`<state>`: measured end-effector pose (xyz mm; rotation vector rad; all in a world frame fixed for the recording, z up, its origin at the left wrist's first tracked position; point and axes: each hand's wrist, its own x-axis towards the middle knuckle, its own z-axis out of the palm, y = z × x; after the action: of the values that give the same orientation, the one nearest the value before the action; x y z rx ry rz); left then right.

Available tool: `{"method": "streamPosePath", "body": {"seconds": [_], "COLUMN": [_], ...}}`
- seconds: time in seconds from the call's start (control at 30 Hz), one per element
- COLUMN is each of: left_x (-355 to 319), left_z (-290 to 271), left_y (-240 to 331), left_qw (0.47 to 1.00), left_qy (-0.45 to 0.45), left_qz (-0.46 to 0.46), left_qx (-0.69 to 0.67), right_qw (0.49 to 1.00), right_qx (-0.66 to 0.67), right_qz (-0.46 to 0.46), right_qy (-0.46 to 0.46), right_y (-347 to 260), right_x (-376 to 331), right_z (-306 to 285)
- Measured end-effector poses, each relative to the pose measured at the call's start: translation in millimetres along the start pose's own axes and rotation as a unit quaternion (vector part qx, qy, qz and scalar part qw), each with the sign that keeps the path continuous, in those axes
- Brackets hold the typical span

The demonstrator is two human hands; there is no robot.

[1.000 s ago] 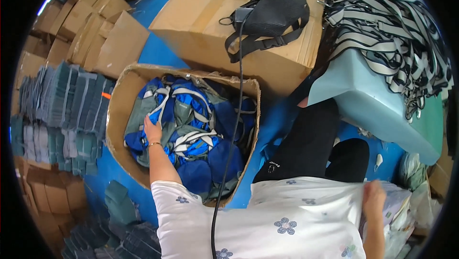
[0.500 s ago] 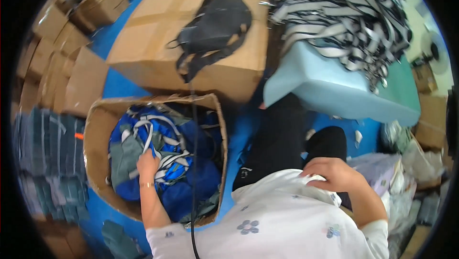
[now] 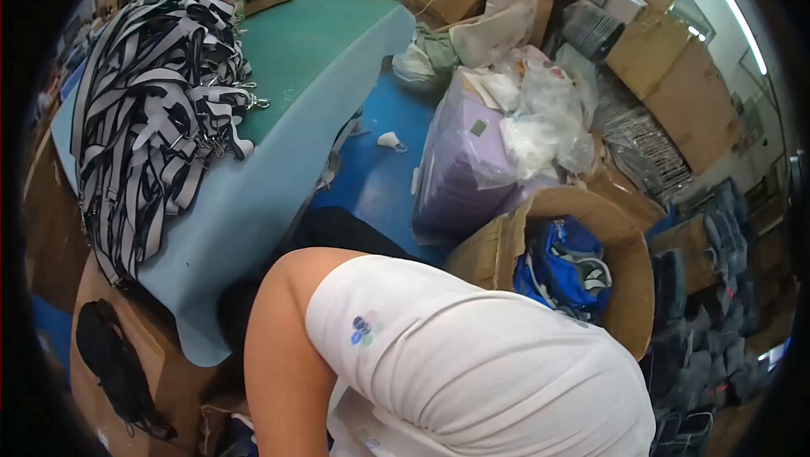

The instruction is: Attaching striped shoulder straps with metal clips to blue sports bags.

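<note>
Neither of my hands is in view. A bare arm (image 3: pixel 287 356) of mine comes out of a white short sleeve and runs down past the lower edge, so its hand is hidden. I cannot tell whether it is the left or the right. Near that arm, at the lower left, part of an open carton (image 3: pixel 211 423) shows with dark blue stuff in it. A black backpack (image 3: pixel 118 364) lies on a large cardboard box (image 3: pixel 160 330) at the far left. To the right, a blue bag with grey straps (image 3: pixel 574 267) sits in another open carton (image 3: pixel 629 305).
A table with a green and light blue cover (image 3: pixel 312 52) carries a heap of grey and black straps (image 3: pixel 160 119) with metal clips. Purple stacked material (image 3: pixel 460 153) in clear plastic stands beyond the blue floor (image 3: pixel 371 178). Dark bundles (image 3: pixel 700 347) pile up at the right.
My view has swung far to the right. Both hands have left the picture, including the one that was in the carton of blue bags. The strap heap now appears at the left.
</note>
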<state>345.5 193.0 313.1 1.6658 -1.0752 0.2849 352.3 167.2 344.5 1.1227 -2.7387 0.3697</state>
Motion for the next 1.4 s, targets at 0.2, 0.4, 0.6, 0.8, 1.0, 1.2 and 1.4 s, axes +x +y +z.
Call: {"method": "streamPosePath", "body": {"seconds": [0.2,0.4,0.6,0.8,1.0,1.2,1.4], "left_x": [-25,-161,-196,-170,-130,-68,-47], "left_z": [54,193,214,192,183,102,51], "left_y": [-23,-39,-42,-31,-27,-30,-72], "left_qw": [0.975,0.623,0.36,0.344,0.292,0.465,0.67], "left_qy": [0.024,0.572,0.602,0.641,0.658,0.562,0.31], "left_qz": [0.109,-0.527,-0.689,-0.672,-0.647,-0.531,-0.473], "left_qx": [-0.191,0.088,0.185,0.142,0.253,0.431,0.481], "right_qw": [0.981,0.919,0.82,0.617,0.708,0.651,0.417], "right_qx": [0.074,0.211,0.35,0.714,0.593,0.449,0.518], "right_qz": [0.079,0.127,0.167,0.118,0.027,0.513,0.61], "right_qy": [0.161,0.308,0.421,0.31,0.384,0.333,0.43], "right_y": [-33,-68,-66,-68,-75,-49,-17], "right_x": [-22,-80,-102,-113,-132,-195,-192], "right_z": [-8,-41,-24,-69,-25,36,65]}}
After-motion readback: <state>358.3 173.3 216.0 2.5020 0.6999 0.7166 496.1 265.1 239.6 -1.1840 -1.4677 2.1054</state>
